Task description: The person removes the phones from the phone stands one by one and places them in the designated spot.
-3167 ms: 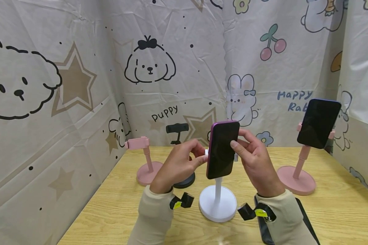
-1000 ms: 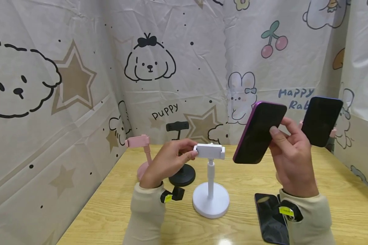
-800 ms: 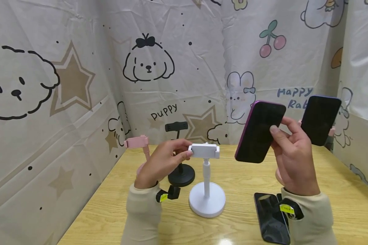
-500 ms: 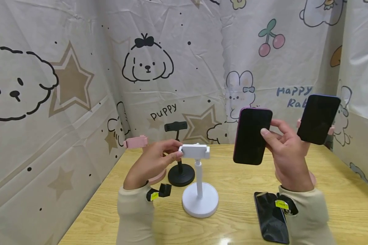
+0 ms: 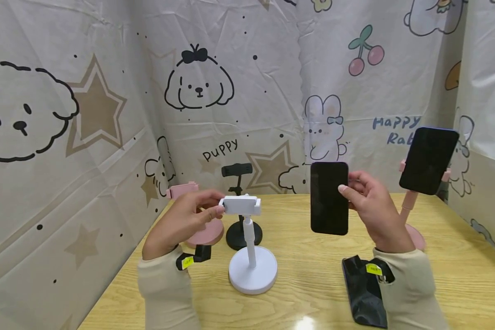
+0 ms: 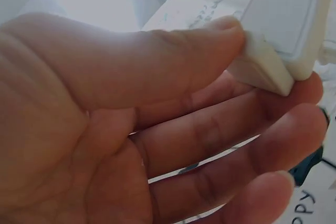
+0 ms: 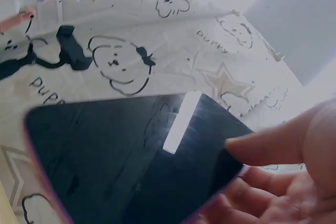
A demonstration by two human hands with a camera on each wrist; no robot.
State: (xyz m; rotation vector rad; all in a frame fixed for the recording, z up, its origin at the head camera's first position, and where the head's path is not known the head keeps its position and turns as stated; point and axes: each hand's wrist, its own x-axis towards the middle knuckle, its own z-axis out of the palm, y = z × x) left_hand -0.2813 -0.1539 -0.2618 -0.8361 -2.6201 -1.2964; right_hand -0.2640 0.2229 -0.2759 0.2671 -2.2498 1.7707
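Note:
My left hand (image 5: 181, 220) pinches the left end of the clamp on a white phone stand (image 5: 253, 270). In the left wrist view the thumb lies on one face of the white clamp (image 6: 262, 64) and the fingers sit behind it. The clamp has nothing in it. My right hand (image 5: 373, 208) holds a smartphone (image 5: 327, 206) upright by its right edge, thumb on the dark screen, fingers behind. A pink-purple edge of this phone (image 7: 126, 161) shows in the right wrist view. The phone is well to the right of the white stand, above the table.
A black stand (image 5: 244, 236) is behind the white one, and a pink stand (image 5: 206, 233) is partly hidden by my left hand. Another pink stand (image 5: 409, 201) at right carries a phone (image 5: 429, 160). Dark phones (image 5: 365, 293) lie on the wooden table (image 5: 309, 275) by my right sleeve.
The phone has come out of the white stand's clamp to the right, then lowered and turned straight upright. My left hand has shifted the white stand leftward.

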